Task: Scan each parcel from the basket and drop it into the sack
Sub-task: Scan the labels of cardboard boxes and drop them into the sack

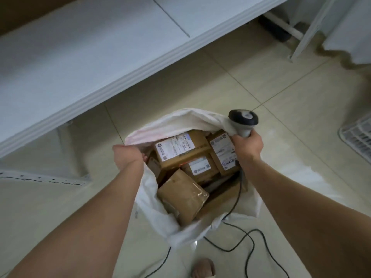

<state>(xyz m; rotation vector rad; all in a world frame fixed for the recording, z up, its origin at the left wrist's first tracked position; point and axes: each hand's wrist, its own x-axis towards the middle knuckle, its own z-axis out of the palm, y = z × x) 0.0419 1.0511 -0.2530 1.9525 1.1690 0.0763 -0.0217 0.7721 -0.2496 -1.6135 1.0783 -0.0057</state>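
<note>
From my feed, the white sack stands open-mouthed on the tiled floor, straight below the camera, and it already holds several cardboard parcels. A large labelled parcel lies on top at the far side, with a second labelled parcel just beside it on the right and a smaller labelled parcel tucked between and below them. Nearer to me sits a taped parcel, tilted, with no label showing. My left hand grips the sack's rim on the left, fingers curled over the fabric edge. My right hand is wrapped around the handle of a barcode scanner, head pointing up and away, and the sack's right rim is bunched against that handle. The two hands are well apart, holding the mouth wide. The scanner's black cable runs down past the sack and loops across the floor. A white slatted basket shows at the right edge, apart from the sack. A white tabletop crosses the upper left, and a pink slipper pokes in at the bottom.
</note>
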